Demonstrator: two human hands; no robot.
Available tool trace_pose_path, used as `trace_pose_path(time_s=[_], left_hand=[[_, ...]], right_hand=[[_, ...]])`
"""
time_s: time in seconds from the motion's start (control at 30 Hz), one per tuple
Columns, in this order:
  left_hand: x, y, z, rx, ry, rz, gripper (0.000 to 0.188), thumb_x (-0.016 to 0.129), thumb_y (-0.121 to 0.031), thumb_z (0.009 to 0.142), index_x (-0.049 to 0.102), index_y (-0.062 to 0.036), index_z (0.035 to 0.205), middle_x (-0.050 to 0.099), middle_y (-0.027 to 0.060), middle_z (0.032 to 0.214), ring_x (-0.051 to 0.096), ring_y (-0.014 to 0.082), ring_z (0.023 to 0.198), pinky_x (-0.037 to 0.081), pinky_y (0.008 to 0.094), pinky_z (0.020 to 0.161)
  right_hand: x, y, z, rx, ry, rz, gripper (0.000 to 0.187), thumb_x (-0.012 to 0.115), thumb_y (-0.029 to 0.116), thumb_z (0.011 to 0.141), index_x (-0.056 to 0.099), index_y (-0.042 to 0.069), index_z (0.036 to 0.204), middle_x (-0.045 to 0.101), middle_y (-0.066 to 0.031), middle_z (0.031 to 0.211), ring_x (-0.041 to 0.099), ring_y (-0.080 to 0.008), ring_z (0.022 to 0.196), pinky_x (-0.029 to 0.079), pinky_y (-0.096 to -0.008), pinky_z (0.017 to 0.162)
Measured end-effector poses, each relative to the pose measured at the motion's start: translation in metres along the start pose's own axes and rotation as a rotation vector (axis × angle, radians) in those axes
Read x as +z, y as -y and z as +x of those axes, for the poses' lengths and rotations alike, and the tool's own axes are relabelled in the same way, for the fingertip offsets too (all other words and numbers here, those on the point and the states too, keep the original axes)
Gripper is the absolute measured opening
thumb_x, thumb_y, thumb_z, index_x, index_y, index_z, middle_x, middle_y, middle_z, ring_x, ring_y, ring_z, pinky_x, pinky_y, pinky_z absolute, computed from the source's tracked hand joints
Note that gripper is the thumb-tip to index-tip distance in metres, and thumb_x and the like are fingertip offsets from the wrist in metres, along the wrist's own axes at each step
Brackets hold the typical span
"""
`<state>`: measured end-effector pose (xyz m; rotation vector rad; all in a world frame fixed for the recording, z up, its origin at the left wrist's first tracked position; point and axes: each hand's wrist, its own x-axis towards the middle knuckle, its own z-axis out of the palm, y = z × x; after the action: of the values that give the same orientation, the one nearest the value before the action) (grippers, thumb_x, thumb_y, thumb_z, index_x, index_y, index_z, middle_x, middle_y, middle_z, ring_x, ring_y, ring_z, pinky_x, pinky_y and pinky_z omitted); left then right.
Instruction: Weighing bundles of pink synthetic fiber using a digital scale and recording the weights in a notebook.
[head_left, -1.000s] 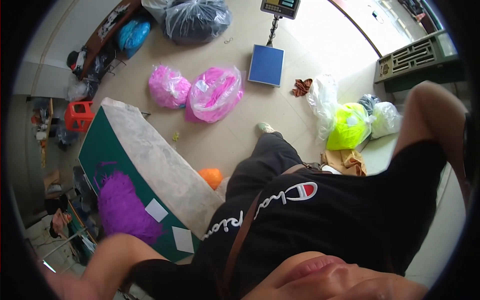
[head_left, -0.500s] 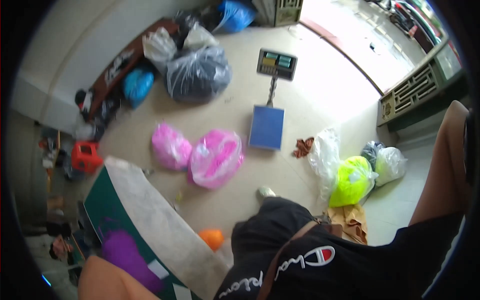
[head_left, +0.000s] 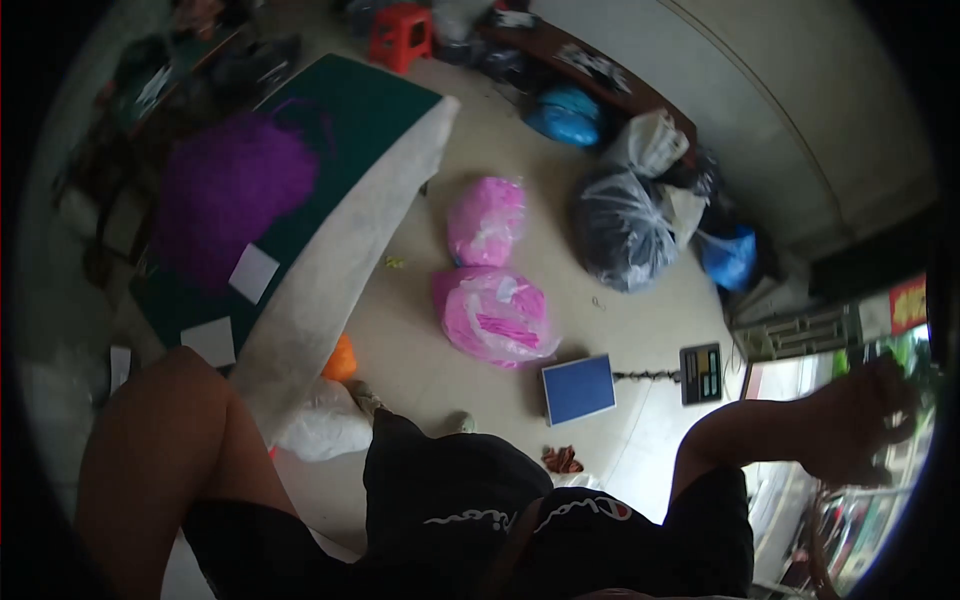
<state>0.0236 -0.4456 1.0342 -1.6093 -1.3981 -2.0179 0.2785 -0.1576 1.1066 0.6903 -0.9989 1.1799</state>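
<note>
My right hand (head_left: pixel 862 425) is raised at the far right, in front of the bright doorway. Its fingers look half-curled and apart, with nothing visible between them, though dim light and blur soften the outline. My left arm (head_left: pixel 160 440) is bent at the lower left; its hand lies outside the picture. Near the left elbow is a green-topped table (head_left: pixel 335 115) carrying a purple mesh heap (head_left: pixel 235 185) and white paper sheets (head_left: pixel 254 273). Neither arm visibly touches the floor goods: a pink-filled clear bag (head_left: pixel 495 315), a second pink bag (head_left: pixel 487 220) and a platform scale (head_left: pixel 580 390).
A large dark-filled bag (head_left: pixel 625 235) stands by the wall, with blue bags (head_left: pixel 565 115) nearby. A red stool (head_left: pixel 402 38) is at the back. Beside the table's near side lie an orange bundle (head_left: pixel 340 358) and a white bag (head_left: pixel 325 420). A brown cloth (head_left: pixel 562 459) lies by the scale.
My view has swung toward the right, so the scene appears rotated. My right hand has come into view at the right; more of the table and purple heap now shows.
</note>
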Motion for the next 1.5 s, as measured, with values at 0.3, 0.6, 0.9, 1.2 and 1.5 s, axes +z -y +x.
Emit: trace_pose_path(time_s=[0.3, 0.6, 0.9, 1.2, 1.5], left_hand=[[-0.335, 0.019, -0.27, -0.476, -0.81, 0.683, 0.018, 0.042, -0.009, 0.09, 0.053, -0.0039, 0.103, 0.058, 0.0084, 0.112, 0.055, 0.0211, 0.104, 0.046, 0.0336, 0.086], [-0.4, 0.106, -0.584, -1.087, -0.248, 1.578, 0.053, 0.06, -0.024, 0.081, 0.045, -0.0202, 0.132, 0.03, 0.0147, 0.143, 0.031, 0.0353, 0.129, 0.025, 0.0469, 0.104], [-0.404, 0.1, -0.619, -1.368, -0.428, 1.682, 0.058, 0.058, -0.046, 0.08, 0.04, -0.0364, 0.135, 0.017, 0.0195, 0.146, 0.015, 0.0363, 0.136, 0.011, 0.0534, 0.107], [-0.409, 0.096, -0.622, -1.462, -0.427, 1.578, 0.06, 0.059, -0.05, 0.076, 0.041, -0.0401, 0.133, 0.02, 0.0211, 0.145, 0.015, 0.036, 0.136, 0.01, 0.0597, 0.105], [-0.41, 0.096, -0.622, -1.462, -0.418, 1.597, 0.059, 0.057, -0.052, 0.078, 0.04, -0.0402, 0.133, 0.02, 0.0206, 0.145, 0.014, 0.0346, 0.137, 0.009, 0.0599, 0.105]], right_hand=[[0.205, -0.313, -0.402, 1.365, 0.135, 0.076, 0.035, 0.04, 0.036, 0.095, 0.057, 0.005, 0.095, 0.056, -0.0074, 0.087, 0.05, -0.0155, 0.074, 0.039, -0.0287, 0.063], [0.366, -0.383, -0.714, 1.707, 0.909, 0.279, 0.022, 0.055, 0.022, 0.09, 0.06, 0.001, 0.095, 0.064, -0.0079, 0.078, 0.051, -0.0072, 0.059, 0.041, -0.0205, 0.054], [0.479, -0.349, -0.861, 1.691, 1.284, 0.523, 0.013, 0.064, 0.013, 0.083, 0.06, 0.001, 0.084, 0.064, -0.0048, 0.073, 0.052, -0.0046, 0.06, 0.042, -0.0183, 0.054], [0.503, -0.35, -0.926, 1.166, 1.534, 0.369, 0.025, 0.069, 0.016, 0.08, 0.057, 0.002, 0.063, 0.059, -0.0033, 0.057, 0.049, -0.0054, 0.052, 0.038, -0.0233, 0.048], [0.499, -0.349, -0.934, 1.16, 1.429, 0.409, 0.028, 0.066, 0.015, 0.081, 0.054, 0.001, 0.059, 0.056, -0.0044, 0.054, 0.046, -0.0064, 0.049, 0.036, -0.0247, 0.046]])
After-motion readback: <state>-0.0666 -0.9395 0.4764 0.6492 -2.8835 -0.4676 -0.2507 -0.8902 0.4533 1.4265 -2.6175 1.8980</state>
